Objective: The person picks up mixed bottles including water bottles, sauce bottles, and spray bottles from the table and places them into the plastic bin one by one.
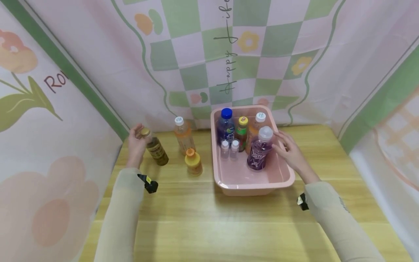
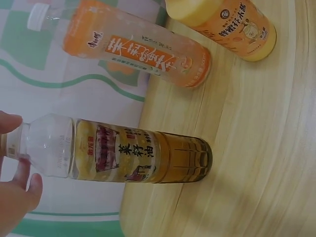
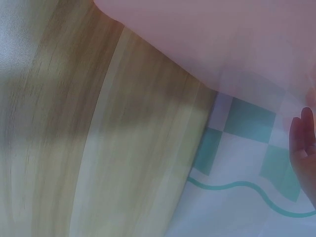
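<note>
My left hand (image 1: 135,143) has its fingers at the gold cap of a cooking oil bottle (image 1: 158,152) and pinches it at the neck. The bottle's base is at the wooden table, left of the other bottles; its oil fills the lower part (image 2: 182,158). Over the right rim of a pink basin (image 1: 252,186) is my right hand (image 1: 289,151), fingers loosely bent, thumb close beside a purple drink bottle (image 1: 257,154). That bottle stands in the basin. In the right wrist view, only part of my right hand (image 3: 303,148) shows, beside the basin's outer wall.
The basin also holds a blue-capped bottle (image 1: 226,129), a yellow-capped bottle (image 1: 241,135), an orange-labelled bottle (image 1: 251,136) and two small clear bottles (image 1: 224,151). An orange-labelled drink bottle (image 1: 184,137) and a yellow squeeze bottle (image 1: 194,163) stand between oil bottle and basin. A patterned curtain (image 1: 183,78) hangs behind.
</note>
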`<state>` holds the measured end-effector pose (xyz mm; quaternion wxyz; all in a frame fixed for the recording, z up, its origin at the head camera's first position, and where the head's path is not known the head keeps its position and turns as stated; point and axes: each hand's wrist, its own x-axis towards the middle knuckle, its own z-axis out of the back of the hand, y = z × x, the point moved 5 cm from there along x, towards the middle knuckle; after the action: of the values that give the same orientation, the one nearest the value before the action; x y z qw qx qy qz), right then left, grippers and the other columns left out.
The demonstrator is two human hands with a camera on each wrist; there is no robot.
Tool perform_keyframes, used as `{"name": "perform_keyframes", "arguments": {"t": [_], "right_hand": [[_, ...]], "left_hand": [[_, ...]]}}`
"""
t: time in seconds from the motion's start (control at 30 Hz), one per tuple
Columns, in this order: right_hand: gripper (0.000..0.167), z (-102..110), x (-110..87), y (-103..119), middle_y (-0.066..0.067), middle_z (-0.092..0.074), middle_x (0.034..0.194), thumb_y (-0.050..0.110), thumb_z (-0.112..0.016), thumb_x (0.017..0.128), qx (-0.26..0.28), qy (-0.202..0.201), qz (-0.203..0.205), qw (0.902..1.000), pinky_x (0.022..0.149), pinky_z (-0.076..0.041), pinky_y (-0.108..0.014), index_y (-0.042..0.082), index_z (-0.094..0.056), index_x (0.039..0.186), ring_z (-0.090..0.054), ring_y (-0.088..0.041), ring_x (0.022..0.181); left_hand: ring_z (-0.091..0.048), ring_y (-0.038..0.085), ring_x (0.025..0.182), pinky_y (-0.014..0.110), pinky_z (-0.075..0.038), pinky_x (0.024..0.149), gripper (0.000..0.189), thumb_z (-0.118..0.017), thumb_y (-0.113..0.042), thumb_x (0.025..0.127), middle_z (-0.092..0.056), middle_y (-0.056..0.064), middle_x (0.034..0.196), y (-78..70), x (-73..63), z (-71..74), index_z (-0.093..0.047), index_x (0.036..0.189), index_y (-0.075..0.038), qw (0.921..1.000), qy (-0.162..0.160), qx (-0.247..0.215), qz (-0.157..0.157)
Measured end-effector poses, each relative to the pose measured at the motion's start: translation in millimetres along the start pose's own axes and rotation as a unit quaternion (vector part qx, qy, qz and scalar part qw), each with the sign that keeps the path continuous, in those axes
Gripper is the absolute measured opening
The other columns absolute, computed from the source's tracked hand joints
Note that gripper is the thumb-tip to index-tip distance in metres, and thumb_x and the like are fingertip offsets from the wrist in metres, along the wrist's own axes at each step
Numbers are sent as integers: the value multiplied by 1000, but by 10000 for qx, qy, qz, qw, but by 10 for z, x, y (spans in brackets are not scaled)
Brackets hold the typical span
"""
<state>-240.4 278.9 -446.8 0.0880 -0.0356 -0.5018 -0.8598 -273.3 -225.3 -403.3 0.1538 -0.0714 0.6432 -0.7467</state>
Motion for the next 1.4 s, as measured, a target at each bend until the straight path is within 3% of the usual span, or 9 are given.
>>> {"name": "perform_keyframes", "arguments": {"t": [0.67,1.07,1.23,1.4], "right_hand": [[58,2,5,4,-29,-16,155,13,-56,93,14,14,-98,10000,108,-23,-69,-3,-33,144,-20,-54,138],[57,-25,13,-1,-29,-15,155,16,-55,95,-26,99,-127,9999,109,-23,-68,-3,-33,144,-21,-55,137],[57,-16,-1,-19,-29,-15,155,15,-55,95,-1,67,-110,9999,108,-23,-69,-3,-33,144,-20,-54,138],[57,0,-18,30,-33,-17,153,10,-55,93,27,-13,-61,10000,107,-23,-70,-6,-33,143,-20,-55,137]], "left_hand": [[-43,25,131,35,-39,111,66,-63,0,85,-43,11,146,29,-21,52,-34,144,-8,9985,-484,81,-244],[-47,20,126,31,-42,108,63,-69,-4,84,-49,7,142,59,-54,148,-41,140,-13,9968,-772,167,-82],[-45,25,128,36,-41,109,65,-67,-8,85,-45,11,144,63,-50,120,-37,143,-11,9966,-360,724,-137],[-42,29,130,43,-42,106,64,-66,-9,86,-43,14,144,54,-63,43,-37,143,-11,9905,68,1326,-345]]}}
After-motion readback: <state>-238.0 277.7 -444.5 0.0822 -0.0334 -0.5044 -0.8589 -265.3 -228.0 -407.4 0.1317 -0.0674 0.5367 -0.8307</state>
